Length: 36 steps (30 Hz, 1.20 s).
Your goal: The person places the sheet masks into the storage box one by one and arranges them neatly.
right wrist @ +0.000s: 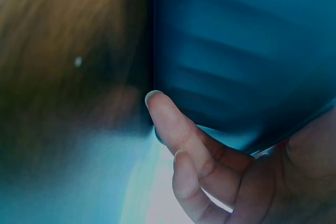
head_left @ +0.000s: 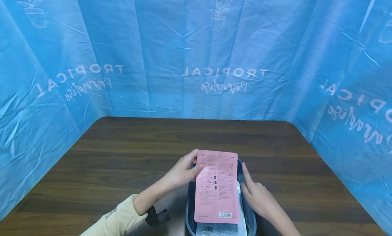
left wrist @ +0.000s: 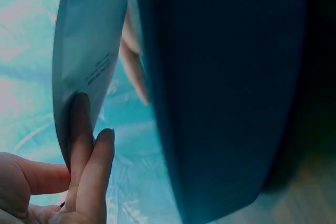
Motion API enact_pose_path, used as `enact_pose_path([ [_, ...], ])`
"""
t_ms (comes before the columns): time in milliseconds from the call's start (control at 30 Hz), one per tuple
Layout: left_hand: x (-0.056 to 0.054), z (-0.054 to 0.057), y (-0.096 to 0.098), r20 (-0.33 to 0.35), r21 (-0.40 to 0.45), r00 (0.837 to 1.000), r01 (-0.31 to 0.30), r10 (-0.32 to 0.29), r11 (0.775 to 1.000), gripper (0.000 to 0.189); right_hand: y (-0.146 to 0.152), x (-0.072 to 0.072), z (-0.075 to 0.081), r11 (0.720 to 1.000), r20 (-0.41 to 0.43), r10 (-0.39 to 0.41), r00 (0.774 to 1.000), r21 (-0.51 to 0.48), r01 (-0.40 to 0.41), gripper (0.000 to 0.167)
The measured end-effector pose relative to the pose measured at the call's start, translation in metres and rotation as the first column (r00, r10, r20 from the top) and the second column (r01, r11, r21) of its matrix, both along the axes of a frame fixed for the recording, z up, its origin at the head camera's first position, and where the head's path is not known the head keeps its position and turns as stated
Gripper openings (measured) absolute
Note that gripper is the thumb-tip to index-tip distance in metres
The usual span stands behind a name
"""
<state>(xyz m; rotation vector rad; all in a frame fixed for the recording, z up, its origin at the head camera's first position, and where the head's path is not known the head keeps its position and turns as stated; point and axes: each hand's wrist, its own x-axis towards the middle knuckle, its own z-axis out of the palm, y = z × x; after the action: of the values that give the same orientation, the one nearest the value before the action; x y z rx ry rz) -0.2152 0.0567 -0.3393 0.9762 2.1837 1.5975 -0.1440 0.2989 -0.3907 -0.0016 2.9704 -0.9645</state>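
A flat pink pouch (head_left: 217,191) with small printed text and a barcode stands tilted over a dark blue bin (head_left: 251,218). My left hand (head_left: 183,169) pinches the pouch near its upper left edge, thumb on the printed face. From the left wrist view, fingers (left wrist: 80,124) press against the pouch's back, beside the bin's wall. My right hand (head_left: 260,197) holds the bin's right side, thumb at the rim and fingers (right wrist: 170,116) along the outer wall. A silvery light-blue pouch (head_left: 242,208) with a barcode lies in the bin, partly covered by the pink one.
The bin stands at the near edge of a dark wood table (head_left: 137,144). A blue curtain (head_left: 165,52) with white lettering and plant drawings encloses the table at the back and both sides. A black strap (head_left: 156,217) is around the left wrist.
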Motion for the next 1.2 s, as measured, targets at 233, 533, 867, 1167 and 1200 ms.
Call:
enact_pose_path([
  [233, 0.012, -0.011, 0.011, -0.024, -0.042, 0.999, 0.033, -0.034, 0.999, 0.023, -0.001, 0.001, 0.001, 1.000, 0.017, -0.003, 1.000, -0.025, 0.003, 0.063],
  [533, 0.018, -0.017, 0.015, -0.105, -0.101, 0.993, 0.051, -0.062, 0.994, 0.026, -0.001, 0.002, 0.002, 1.000, 0.016, 0.000, 1.000, -0.029, 0.001, 0.063],
  [867, 0.026, -0.027, 0.019, -0.404, -0.311, 0.910, -0.043, -0.091, 0.950, 0.032, 0.001, 0.002, 0.002, 1.000, 0.009, 0.006, 1.000, -0.012, -0.006, 0.063],
  [1167, 0.032, -0.036, 0.023, -0.556, -0.440, 0.821, -0.159, -0.129, 0.884, 0.048, 0.001, 0.002, 0.002, 1.000, 0.012, 0.010, 1.000, -0.004, -0.010, 0.063],
  [1200, 0.032, -0.037, 0.024, -0.568, -0.448, 0.812, -0.168, -0.134, 0.878, 0.052, 0.001, 0.001, 0.002, 1.000, 0.018, 0.007, 1.000, -0.006, -0.006, 0.063],
])
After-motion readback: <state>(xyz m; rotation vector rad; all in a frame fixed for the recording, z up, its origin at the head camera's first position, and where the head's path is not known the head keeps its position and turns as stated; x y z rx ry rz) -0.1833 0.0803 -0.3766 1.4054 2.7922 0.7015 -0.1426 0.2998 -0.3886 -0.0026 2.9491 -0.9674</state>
